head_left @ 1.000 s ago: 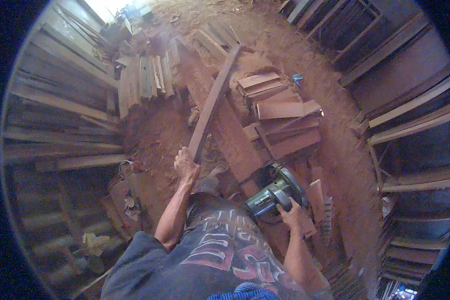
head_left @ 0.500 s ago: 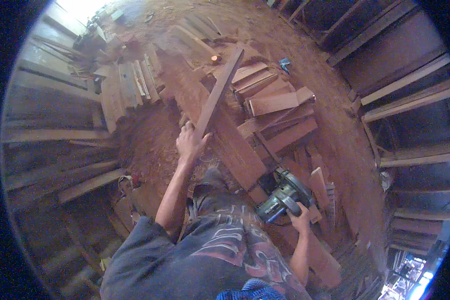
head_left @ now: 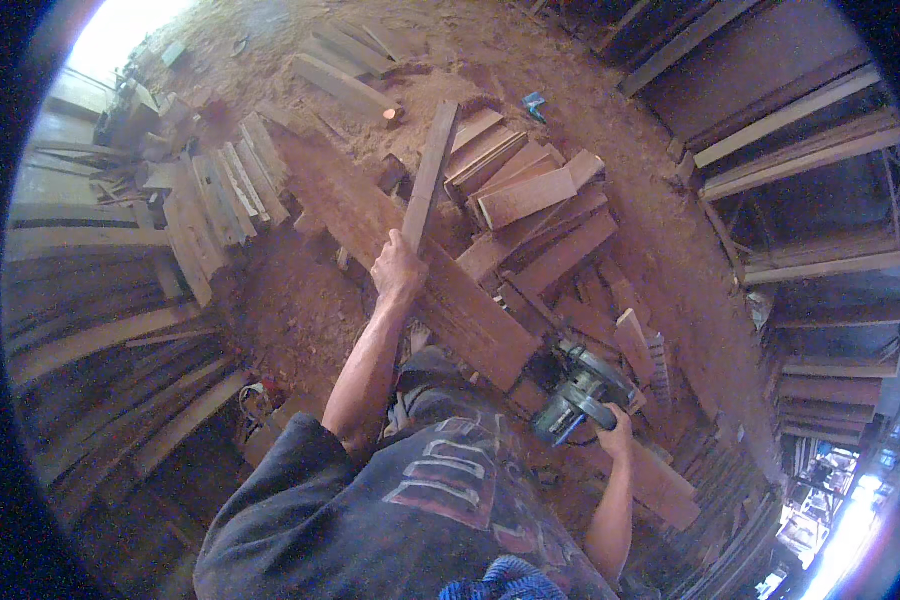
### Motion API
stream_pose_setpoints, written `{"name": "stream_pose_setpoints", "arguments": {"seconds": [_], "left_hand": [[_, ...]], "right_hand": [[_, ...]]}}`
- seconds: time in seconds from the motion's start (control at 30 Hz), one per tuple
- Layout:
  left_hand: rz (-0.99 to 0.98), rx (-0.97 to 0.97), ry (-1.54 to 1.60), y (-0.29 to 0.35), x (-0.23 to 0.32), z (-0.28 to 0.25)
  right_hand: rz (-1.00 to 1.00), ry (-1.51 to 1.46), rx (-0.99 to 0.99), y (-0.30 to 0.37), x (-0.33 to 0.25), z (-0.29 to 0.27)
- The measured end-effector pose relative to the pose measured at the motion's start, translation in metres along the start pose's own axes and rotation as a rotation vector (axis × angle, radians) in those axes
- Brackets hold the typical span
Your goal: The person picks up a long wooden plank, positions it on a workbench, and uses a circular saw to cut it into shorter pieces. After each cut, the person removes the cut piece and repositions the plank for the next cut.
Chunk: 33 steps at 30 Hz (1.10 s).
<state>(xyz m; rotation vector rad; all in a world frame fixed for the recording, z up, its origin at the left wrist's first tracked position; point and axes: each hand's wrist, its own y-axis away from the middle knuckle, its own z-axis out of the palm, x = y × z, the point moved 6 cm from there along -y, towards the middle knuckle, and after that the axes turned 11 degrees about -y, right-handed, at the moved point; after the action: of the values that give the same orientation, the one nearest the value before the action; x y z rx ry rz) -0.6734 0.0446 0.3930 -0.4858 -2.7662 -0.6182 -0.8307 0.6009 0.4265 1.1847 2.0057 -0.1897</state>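
My left hand (head_left: 398, 268) is wrapped round the near end of a narrow wooden strip (head_left: 434, 175), which points away from me above a long wide plank (head_left: 360, 215). Part of the strip's near end is hidden by the fingers. At the plank's near right end sits a dark green circular saw (head_left: 578, 388). My right hand (head_left: 618, 436) grips the saw's rear handle. The saw covers part of the wood beneath it, and its blade edge cannot be made out.
Stacked short boards (head_left: 535, 190) lie right of the plank. More boards (head_left: 210, 195) lean in a row at the left. A blue object (head_left: 535, 106) rests on the sawdust-covered floor (head_left: 470, 45). Timber racks (head_left: 800, 160) line the right side.
The strip has swung to point more straight ahead, and my left hand has closed further round it. My right hand stays on the saw. The whole view has shifted slightly.
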Motion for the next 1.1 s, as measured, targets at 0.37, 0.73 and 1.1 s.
{"name": "stream_pose_setpoints", "arguments": {"seconds": [0.37, 0.73, 1.1], "left_hand": [[-0.247, -0.077, 0.052, -0.014, -0.08, -0.021], [0.067, -0.262, 0.333, -0.028, -0.109, 0.0], [0.65, -0.333, -0.021, 0.016, -0.032, -0.08]], "right_hand": [[0.12, -0.106, 0.011, 0.005, 0.015, 0.007], [0.165, -0.008, -0.035, 0.005, 0.003, 0.004], [0.067, 0.131, 0.02, 0.01, 0.049, 0.003]]}}
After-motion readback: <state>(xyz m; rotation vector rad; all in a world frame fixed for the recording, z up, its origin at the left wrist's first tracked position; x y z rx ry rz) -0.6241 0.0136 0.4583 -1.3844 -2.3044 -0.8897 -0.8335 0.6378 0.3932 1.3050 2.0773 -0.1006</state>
